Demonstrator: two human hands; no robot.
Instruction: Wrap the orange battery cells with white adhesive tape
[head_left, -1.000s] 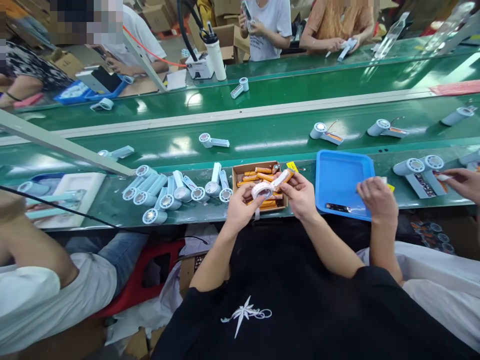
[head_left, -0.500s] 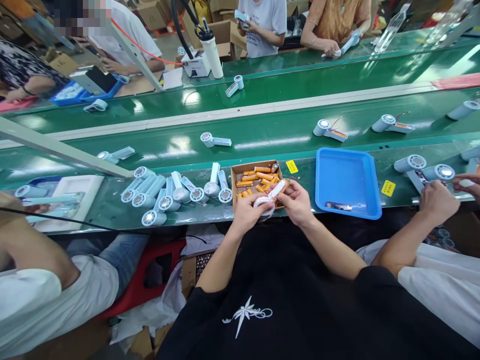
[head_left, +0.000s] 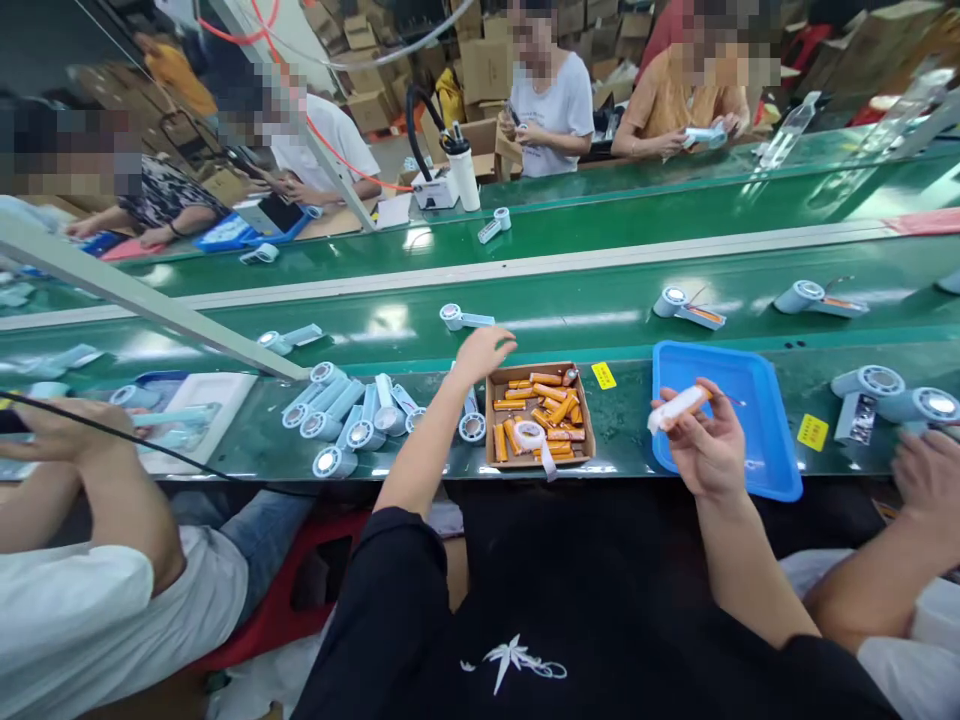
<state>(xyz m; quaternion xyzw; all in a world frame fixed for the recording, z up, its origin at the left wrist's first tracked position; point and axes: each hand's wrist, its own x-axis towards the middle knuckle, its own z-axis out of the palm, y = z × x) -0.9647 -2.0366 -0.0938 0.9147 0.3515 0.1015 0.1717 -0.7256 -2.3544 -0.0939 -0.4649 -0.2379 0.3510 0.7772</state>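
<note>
My right hand [head_left: 709, 450] is raised over the front left part of the blue tray [head_left: 776, 440], its fingers closed on an orange battery [head_left: 681, 405] with white tape around it. A thin wire shows behind the fingers. My left hand [head_left: 484, 355] is stretched forward past the cardboard box, fingers extended and holding nothing visible. Just beyond it, a light-blue handheld fan [head_left: 451, 317] lies on the green belt; whether the fingertips touch its handle I cannot tell. A roll of white tape [head_left: 530, 436] rests on the orange batteries [head_left: 553, 405] in the box [head_left: 491, 462].
Several light-blue fans [head_left: 362, 436] stand together left of my left forearm. More fans [head_left: 679, 303] lie along the belt. A metal post [head_left: 150, 290] slants across the left. Co-workers sit on both sides; a co-worker's hand [head_left: 926, 470] is at the right. Others work across the line.
My hands have parted. The tape roll has gone from my left hand into the box, and that hand has reached forward. My right hand has carried the taped battery right. The view has tilted up.
</note>
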